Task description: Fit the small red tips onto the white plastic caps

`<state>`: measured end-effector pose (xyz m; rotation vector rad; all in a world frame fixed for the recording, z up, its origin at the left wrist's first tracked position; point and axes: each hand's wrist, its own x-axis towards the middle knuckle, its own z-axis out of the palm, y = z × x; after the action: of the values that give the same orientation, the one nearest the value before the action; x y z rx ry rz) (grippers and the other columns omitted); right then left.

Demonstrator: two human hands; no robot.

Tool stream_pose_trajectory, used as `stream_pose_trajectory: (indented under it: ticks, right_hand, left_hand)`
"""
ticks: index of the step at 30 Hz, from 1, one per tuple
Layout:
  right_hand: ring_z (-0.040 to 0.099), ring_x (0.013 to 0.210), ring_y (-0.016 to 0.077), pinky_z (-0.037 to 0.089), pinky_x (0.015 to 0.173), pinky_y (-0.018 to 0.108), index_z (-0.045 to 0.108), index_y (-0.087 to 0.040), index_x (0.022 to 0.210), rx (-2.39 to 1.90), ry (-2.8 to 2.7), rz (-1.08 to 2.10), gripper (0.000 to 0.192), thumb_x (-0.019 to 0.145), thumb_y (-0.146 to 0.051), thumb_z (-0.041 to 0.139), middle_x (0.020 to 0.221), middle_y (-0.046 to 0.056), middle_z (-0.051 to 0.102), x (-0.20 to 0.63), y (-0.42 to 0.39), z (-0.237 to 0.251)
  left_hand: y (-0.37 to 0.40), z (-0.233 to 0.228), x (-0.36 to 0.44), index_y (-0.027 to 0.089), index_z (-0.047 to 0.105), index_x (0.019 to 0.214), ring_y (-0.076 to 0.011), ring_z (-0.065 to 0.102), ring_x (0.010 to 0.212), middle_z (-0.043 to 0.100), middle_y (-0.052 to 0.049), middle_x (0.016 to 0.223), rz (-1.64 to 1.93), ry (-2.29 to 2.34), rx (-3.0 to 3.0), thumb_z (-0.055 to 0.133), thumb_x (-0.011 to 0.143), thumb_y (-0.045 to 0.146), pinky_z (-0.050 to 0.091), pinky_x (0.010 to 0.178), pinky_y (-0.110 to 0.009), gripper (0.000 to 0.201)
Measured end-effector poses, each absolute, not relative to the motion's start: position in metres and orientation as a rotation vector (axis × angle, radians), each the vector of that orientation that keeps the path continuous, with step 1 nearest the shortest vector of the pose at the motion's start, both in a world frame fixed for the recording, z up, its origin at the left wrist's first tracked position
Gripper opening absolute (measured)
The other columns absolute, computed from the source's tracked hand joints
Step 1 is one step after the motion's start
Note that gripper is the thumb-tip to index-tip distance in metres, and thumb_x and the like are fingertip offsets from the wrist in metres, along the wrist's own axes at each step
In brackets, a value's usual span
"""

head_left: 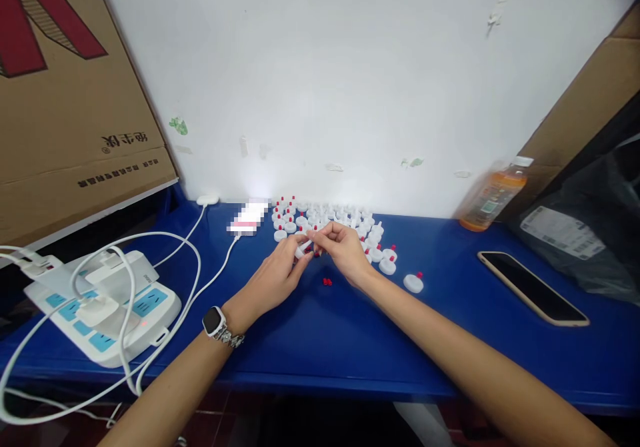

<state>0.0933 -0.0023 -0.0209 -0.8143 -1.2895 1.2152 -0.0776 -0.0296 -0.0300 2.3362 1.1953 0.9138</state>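
left hand [280, 270] pinching small white plastic cap with red stem [304, 248] | right hand [344, 247] pinching same piece's other end | held above blue table [450, 340], just before cluster of matching white caps [327, 224] at rear edge | likely light, rigid, slippery; take by rim | 2 loose red pieces [327, 281] beneath
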Motion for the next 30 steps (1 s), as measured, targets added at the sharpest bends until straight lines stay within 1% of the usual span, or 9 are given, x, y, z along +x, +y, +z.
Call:
stream_pose_trajectory:
  ticks: [5,10,14,19,22,24,26,28,30]
  right_hand:
    - [0.053,0.049,0.0094,0.04,0.052,0.024,0.058,-0.018,0.067,-0.771,-1.335,1.373,0.044,0.061,-0.049,0.088,0.057,-0.001,0.065,0.101,-0.003,-0.018]
    - [0.049,0.048,0.0076,0.037,0.051,0.023,0.057,-0.018,0.064,-0.765,-1.357,1.371,0.044,0.06,-0.047,0.089,0.056,-0.003,0.062,0.104,-0.003,-0.017]
    - [0.046,0.048,0.0074,0.036,0.051,0.023,0.055,-0.018,0.062,-0.775,-1.392,1.368,0.045,0.06,-0.049,0.088,0.052,-0.004,0.058,0.103,-0.006,-0.016]
    - [0.044,0.047,0.007,0.032,0.049,0.023,0.053,-0.018,0.061,-0.776,-1.426,1.368,0.046,0.062,-0.049,0.087,0.05,-0.006,0.054,0.102,-0.013,-0.017]
    - [0.041,0.045,0.0068,0.029,0.047,0.022,0.053,-0.019,0.065,-0.794,-1.484,1.391,0.044,0.067,-0.05,0.084,0.049,-0.006,0.052,0.104,-0.014,-0.018]
    - [0.044,0.046,0.0077,0.032,0.048,0.022,0.053,-0.019,0.067,-0.796,-1.567,1.37,0.042,0.07,-0.05,0.081,0.051,-0.005,0.055,0.106,-0.009,-0.014]
    - [0.049,0.05,0.0093,0.037,0.05,0.023,0.054,-0.019,0.069,-0.807,-1.665,1.243,0.038,0.075,-0.048,0.078,0.055,-0.004,0.058,0.107,0.006,-0.006]
    - [0.054,0.053,0.0108,0.04,0.053,0.023,0.056,-0.019,0.072,-0.867,-1.755,0.999,0.031,0.081,-0.043,0.072,0.059,-0.003,0.061,0.107,0.031,0.006]
    - [0.056,0.056,0.0117,0.041,0.055,0.024,0.059,-0.018,0.075,-1.023,-1.834,0.701,0.02,0.084,-0.033,0.068,0.062,-0.001,0.064,0.104,0.063,0.017]
  left_hand:
    - [-0.031,-0.03,-0.079,0.023,0.049,0.125,-0.0241,0.058,0.105,0.061,-0.008,0.114,0.87,1.142,2.34,0.039,0.104,0.039,0.047,0.091,-0.041,0.029]
    - [-0.035,-0.025,-0.077,0.022,0.048,0.126,-0.0241,0.061,0.1,0.063,-0.008,0.11,0.873,1.169,2.337,0.038,0.104,0.041,0.049,0.086,-0.04,0.031]
    - [-0.037,-0.024,-0.076,0.021,0.05,0.126,-0.0238,0.062,0.103,0.061,-0.01,0.116,0.875,1.12,2.412,0.037,0.104,0.039,0.051,0.091,-0.041,0.031]
    - [-0.039,-0.029,-0.079,0.022,0.034,0.146,-0.0262,0.051,0.133,0.051,-0.013,0.143,0.924,1.017,2.419,0.04,0.104,0.039,0.043,0.111,-0.044,0.046]
    - [-0.039,-0.03,-0.079,0.023,0.026,0.152,-0.028,0.048,0.138,0.048,-0.014,0.148,0.836,1.065,2.418,0.04,0.103,0.042,0.042,0.113,-0.045,0.055]
    - [-0.036,-0.03,-0.079,0.023,0.019,0.156,-0.0293,0.046,0.139,0.048,-0.015,0.148,0.84,1.135,2.394,0.039,0.103,0.044,0.043,0.111,-0.046,0.061]
    - [-0.031,-0.03,-0.08,0.023,0.008,0.159,-0.0313,0.049,0.136,0.047,-0.016,0.147,0.886,1.247,2.357,0.045,0.1,0.047,0.047,0.106,-0.046,0.073]
    - [-0.024,-0.031,-0.085,0.021,0.001,0.159,-0.0317,0.057,0.124,0.049,-0.017,0.142,0.921,1.371,2.319,0.053,0.095,0.05,0.053,0.095,-0.045,0.087]
    - [-0.02,-0.031,-0.092,0.022,0.007,0.158,-0.0265,0.065,0.1,0.055,-0.014,0.13,0.913,1.46,2.285,0.055,0.094,0.05,0.056,0.082,-0.041,0.085]
